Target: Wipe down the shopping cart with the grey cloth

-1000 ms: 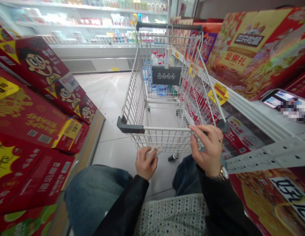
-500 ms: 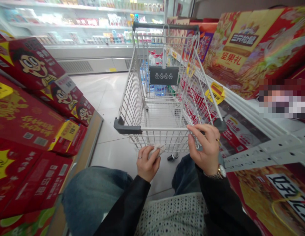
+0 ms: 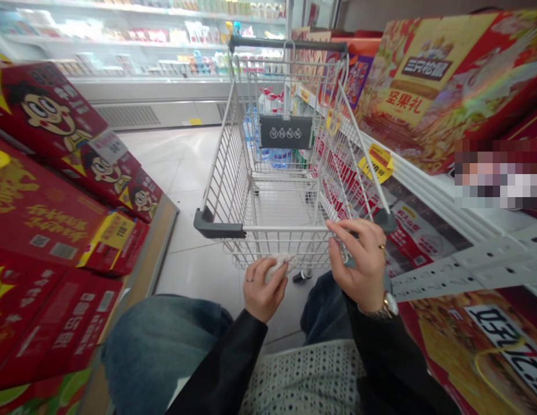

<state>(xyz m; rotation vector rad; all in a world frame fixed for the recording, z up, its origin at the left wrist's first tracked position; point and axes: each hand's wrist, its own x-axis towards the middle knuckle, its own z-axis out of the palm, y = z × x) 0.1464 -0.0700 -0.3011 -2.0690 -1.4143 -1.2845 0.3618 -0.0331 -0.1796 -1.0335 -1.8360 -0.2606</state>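
A wire shopping cart stands right in front of me in a store aisle, its basket holding nothing. My right hand grips the cart's near top rail close to its right corner. My left hand is curled around a crumpled white cloth and presses it against the lower wires of the cart's near end. I crouch low, with my jeans-covered knees on both sides of my arms.
Stacked red gift boxes line the left side. A metal shelf with red and yellow boxes runs along the right. A refrigerated display case crosses the far end. Tiled floor lies left of the cart.
The cart and my view have drifted slightly left. My left hand with the cloth has slid a little to the right along the cart's lower wires. My right hand keeps its grip.
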